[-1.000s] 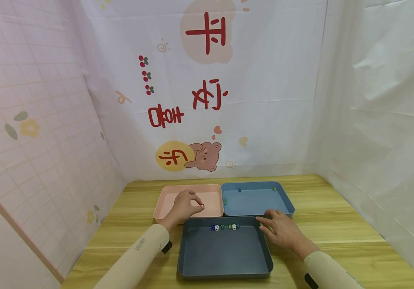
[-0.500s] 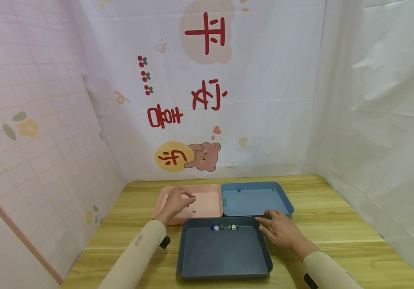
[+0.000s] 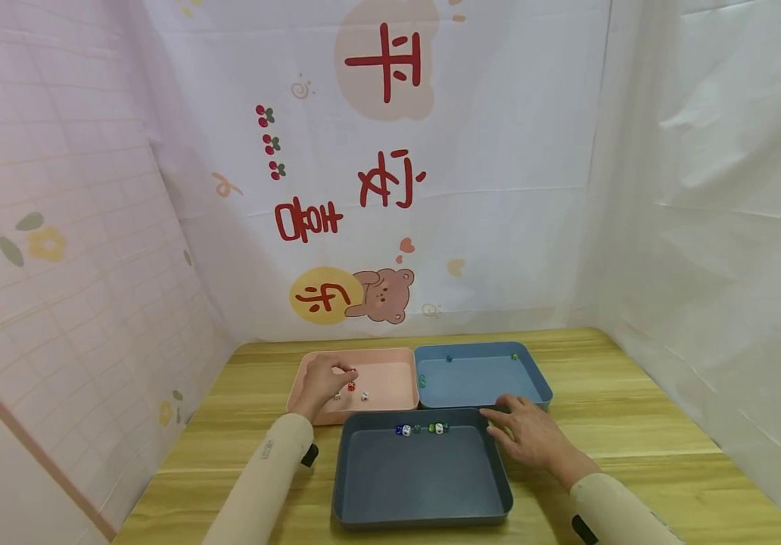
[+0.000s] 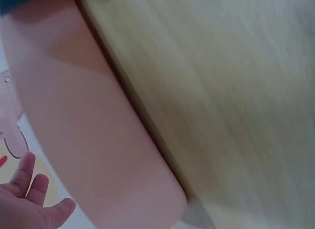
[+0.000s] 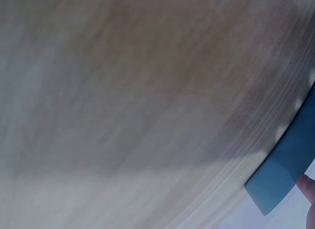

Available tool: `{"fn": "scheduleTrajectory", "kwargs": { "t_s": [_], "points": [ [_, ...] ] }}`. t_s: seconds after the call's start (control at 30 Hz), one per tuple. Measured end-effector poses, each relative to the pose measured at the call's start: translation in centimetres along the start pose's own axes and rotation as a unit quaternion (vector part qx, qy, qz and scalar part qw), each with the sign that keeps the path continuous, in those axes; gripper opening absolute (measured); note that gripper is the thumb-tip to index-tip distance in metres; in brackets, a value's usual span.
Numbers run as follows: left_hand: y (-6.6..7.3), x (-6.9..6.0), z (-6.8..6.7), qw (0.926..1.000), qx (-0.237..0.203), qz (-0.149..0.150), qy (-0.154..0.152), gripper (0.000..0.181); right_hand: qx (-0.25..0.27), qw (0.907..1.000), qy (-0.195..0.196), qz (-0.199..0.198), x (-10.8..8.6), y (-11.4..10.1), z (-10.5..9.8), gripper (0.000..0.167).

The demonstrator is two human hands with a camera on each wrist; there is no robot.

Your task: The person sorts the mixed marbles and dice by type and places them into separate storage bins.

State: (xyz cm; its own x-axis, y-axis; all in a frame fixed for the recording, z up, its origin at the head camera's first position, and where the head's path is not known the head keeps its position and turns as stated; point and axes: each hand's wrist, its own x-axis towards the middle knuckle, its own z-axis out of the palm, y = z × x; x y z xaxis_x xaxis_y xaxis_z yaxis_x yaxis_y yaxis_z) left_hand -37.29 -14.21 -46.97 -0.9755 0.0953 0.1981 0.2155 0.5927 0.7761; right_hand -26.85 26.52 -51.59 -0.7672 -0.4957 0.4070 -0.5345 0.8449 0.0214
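Note:
My left hand is over the pink tray, thumb and index finger pinching what looks like a small red die. Below its fingertips lie another red die and a white die; a second pale die is partly covered. Spread fingers of the left hand show beside the tray wall in the left wrist view, where no die is visible. My right hand rests by the dark grey tray's back right corner, its index finger at the rim.
Several dice, including a white die, are lined up along the grey tray's back. A blue tray with a few small blue and green dice stands beside the pink one. All stand on a wooden table before a hanging cloth.
My left hand has moved left and slightly back over the pink tray with the red die, uncovering dice on its floor. The right hand stays in place.

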Motion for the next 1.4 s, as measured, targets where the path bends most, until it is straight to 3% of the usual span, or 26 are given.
{"fn": "scheduleTrajectory", "kwargs": {
  "t_s": [0.27, 0.47, 0.77, 0.93, 1.1, 1.4],
  "points": [
    [-1.0, 0.4, 0.5, 0.9956, 0.093, 0.005, 0.008, 0.014, 0.007, 0.9999, 0.010, 0.001, 0.0, 0.1, 0.3, 0.035],
    [-1.2, 0.5, 1.2, 0.9940, 0.109, -0.005, 0.003, 0.013, 0.008, 0.9999, -0.007, 0.009, 0.1, 0.1, 0.1, 0.037],
    [-0.9, 0.7, 1.7, 0.9897, 0.143, -0.004, -0.005, 0.017, 0.006, 1.0000, 0.005, -0.003, 0.1, 0.0, 0.2, 0.035],
    [-1.1, 1.0, 1.5, 0.9881, 0.153, 0.004, 0.012, 0.021, 0.004, 0.9998, 0.017, -0.007, 0.1, 0.0, 0.2, 0.035],
    [-1.3, 0.9, 1.1, 0.9899, 0.137, 0.013, 0.032, 0.018, 0.010, 0.9999, 0.004, -0.003, 0.2, -0.2, 0.1, 0.035],
    [-0.7, 1.0, 0.8, 0.9927, 0.115, 0.035, 0.008, 0.021, 0.005, 0.9999, 0.014, -0.004, 0.1, 0.0, 0.0, 0.035]
  ]
}}
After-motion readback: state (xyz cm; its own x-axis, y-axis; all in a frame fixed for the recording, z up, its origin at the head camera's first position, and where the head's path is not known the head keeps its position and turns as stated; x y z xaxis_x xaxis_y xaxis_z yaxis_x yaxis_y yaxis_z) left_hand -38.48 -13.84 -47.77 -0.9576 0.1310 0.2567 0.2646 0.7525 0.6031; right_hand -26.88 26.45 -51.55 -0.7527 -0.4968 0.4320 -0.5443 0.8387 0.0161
